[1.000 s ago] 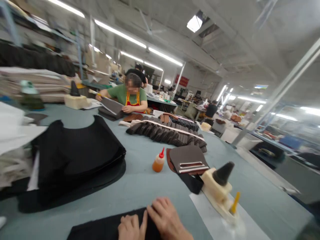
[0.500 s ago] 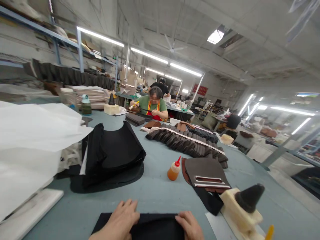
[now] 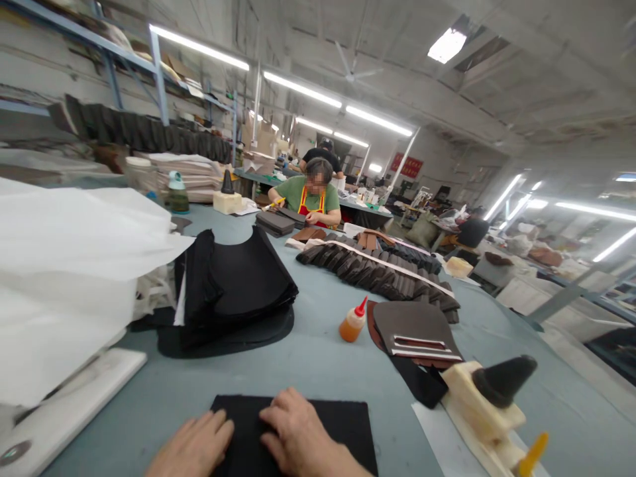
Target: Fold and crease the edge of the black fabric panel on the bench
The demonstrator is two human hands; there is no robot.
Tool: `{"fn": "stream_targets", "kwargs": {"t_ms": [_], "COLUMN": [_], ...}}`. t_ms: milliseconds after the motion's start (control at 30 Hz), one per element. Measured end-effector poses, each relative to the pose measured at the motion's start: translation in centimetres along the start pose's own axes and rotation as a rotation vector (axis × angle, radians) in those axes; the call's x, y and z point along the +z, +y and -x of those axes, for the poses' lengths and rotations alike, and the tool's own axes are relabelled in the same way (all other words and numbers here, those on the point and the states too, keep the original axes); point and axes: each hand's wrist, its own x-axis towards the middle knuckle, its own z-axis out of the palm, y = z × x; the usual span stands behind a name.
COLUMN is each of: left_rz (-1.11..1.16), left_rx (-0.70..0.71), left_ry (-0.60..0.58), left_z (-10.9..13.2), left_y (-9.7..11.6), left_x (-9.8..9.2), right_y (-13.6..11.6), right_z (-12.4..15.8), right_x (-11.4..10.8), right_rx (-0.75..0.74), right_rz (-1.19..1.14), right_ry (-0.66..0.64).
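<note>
While both hands lie low at the near edge of the grey-green table (image 3: pixel 318 371), the black fabric piece (image 3: pixel 348 430) sits flat right in front of the person. The left hand (image 3: pixel 191 447) is spread, fingertips on the piece's left end. The right hand (image 3: pixel 298 437) lies palm down over its middle. Neither grasps anything, and the fingers are loose and open. For a clean press, I'd say: palms flat, weight even, working outward toward the bare right end so no wrinkle gets trapped and the piece doesn't skid. The orange glue bottle (image 3: pixel 352 324) stands beyond, well apart, just beside a brown flap (image 3: pixel 415 328) with metal strips. A cream block (image 3: pixel 477 404) with a black cone sits near the right. The stack of black cut pieces (image 3: pixel 238 285) lies back left, beside a white sheet (image 3: pixel 74 265). A co-worker (image 3: pixel 313 195) works at the far end.
</note>
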Motion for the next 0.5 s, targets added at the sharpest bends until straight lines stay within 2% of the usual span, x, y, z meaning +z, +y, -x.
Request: {"fn": "stream_targets", "kwargs": {"t_ms": [100, 167, 267, 400, 500], "left_rz": [-0.089, -0.107, -0.081, -0.033, -0.139], "left_rx": [0.057, 0.079, 0.043, 0.064, 0.103], "left_ry": [0.081, 0.089, 0.093, 0.066, 0.062], "left_z": [1.0, 1.7, 2.3, 2.4, 2.5], "left_y": [1.7, 2.4, 2.2, 1.1, 1.5], "left_x": [-1.5, -2.8, -3.9, -3.7, -3.4], "right_y": [-0.3, 0.0, 0.4, 0.4, 0.3], "right_z": [-0.3, 0.0, 0.2, 0.2, 0.3], "right_x": [1.3, 1.7, 1.9, 1.9, 2.0], "right_rx": [-0.014, -0.011, -0.014, -0.028, -0.019], "right_rz": [0.059, 0.051, 0.027, 0.012, 0.009], "right_ry": [0.036, 0.08, 0.107, 0.108, 0.128]}}
